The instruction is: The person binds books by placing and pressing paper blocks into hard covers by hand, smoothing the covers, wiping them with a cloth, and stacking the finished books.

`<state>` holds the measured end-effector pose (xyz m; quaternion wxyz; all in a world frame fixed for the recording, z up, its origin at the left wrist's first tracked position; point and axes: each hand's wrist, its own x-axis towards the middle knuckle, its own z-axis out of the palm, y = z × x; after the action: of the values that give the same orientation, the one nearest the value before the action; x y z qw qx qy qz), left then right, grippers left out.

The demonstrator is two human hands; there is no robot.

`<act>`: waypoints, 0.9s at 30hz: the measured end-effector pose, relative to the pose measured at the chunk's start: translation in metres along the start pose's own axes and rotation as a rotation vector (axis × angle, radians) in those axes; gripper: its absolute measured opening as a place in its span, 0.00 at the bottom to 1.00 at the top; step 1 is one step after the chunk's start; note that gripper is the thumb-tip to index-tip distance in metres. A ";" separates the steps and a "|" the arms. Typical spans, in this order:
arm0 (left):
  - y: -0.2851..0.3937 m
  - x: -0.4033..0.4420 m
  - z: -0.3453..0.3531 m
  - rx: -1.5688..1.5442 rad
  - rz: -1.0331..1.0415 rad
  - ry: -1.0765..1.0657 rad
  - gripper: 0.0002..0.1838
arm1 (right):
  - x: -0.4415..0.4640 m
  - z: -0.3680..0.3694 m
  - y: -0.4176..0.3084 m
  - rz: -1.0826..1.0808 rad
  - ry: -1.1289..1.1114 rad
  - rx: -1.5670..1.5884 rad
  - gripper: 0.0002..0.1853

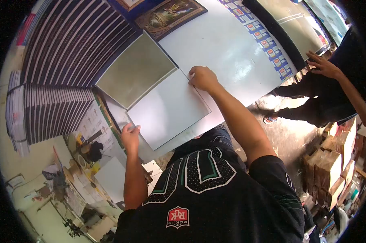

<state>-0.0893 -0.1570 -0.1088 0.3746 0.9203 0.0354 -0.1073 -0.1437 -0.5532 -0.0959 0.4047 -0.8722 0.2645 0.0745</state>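
Note:
On the white table in front of me lies an opened hardcover book, with its bare grey-brown inner cover board point(138, 73) on the far left side and a smooth white page point(166, 111) nearer to me. My right hand point(204, 79) has its fingers curled onto the page's far right edge, pinching there. At the near left edge of the page is my left hand point(131, 137), its thumb and forefinger apart; it appears to hold nothing. Whether its fingertips touch the page I cannot tell.
Tall stacks of dark-covered books point(73, 40) stand at the left, beside a lower stack point(57, 113). A dark decorated cover point(170, 16) lies behind. Printed blue strips point(264, 40) line the table's far right side. Another person's hand point(322, 65) is at the right, above cardboard boxes point(326, 168).

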 end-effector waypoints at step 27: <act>-0.004 0.001 -0.002 0.040 0.045 0.082 0.34 | 0.014 0.007 -0.009 0.083 -0.150 0.181 0.13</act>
<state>-0.0888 -0.1529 -0.1106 0.3567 0.9318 0.0280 -0.0617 -0.1263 -0.5487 -0.1000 0.4968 -0.8125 0.2749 0.1322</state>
